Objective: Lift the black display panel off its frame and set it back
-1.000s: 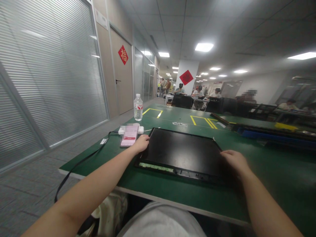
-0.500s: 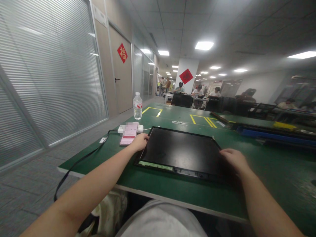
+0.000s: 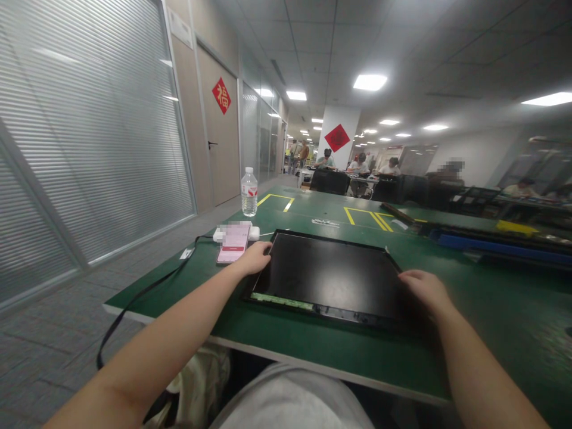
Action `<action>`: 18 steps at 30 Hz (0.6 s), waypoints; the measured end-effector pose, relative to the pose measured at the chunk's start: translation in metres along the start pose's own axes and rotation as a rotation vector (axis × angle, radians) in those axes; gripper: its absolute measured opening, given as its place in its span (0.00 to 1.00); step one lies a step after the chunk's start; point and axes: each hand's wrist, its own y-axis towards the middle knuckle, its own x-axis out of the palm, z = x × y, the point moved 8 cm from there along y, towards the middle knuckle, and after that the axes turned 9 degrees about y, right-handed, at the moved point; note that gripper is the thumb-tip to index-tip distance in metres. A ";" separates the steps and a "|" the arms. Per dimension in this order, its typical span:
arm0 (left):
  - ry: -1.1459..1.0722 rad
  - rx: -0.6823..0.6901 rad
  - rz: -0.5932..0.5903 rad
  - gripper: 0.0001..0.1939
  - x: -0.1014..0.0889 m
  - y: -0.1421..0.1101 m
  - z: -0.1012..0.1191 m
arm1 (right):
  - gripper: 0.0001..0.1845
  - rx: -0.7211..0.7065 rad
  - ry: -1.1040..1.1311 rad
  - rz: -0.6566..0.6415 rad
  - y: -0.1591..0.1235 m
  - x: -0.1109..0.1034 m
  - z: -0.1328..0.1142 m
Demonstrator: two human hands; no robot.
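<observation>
A flat black display panel (image 3: 335,274) lies on the green table in front of me, its dark screen facing up. Along its near edge runs a green strip (image 3: 281,301) beside a dark section of frame. My left hand (image 3: 255,258) grips the panel's left edge, fingers closed on it. At the right edge, my right hand (image 3: 424,289) holds the panel with thumb and fingers pressed together; its lower fingers are partly hidden in shadow. Just left of my left hand a phone (image 3: 232,245) with a lit pinkish screen leans against a white power strip (image 3: 254,232).
A water bottle (image 3: 249,193) stands upright beyond the phone. A black cable (image 3: 152,286) crosses the left side of the green table (image 3: 313,348). Long dark and blue parts (image 3: 500,244) lie at the right. People sit at desks in the background.
My left hand has shifted very slightly to the right along the panel's left edge. The panel and my right hand look almost unmoved.
</observation>
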 end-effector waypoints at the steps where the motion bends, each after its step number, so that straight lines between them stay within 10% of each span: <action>1: 0.007 0.010 0.027 0.23 -0.003 -0.001 0.001 | 0.10 -0.002 -0.012 0.003 -0.001 0.000 -0.002; 18: 0.138 0.367 -0.410 0.41 -0.001 -0.038 0.040 | 0.09 0.006 -0.024 -0.025 -0.006 0.000 -0.008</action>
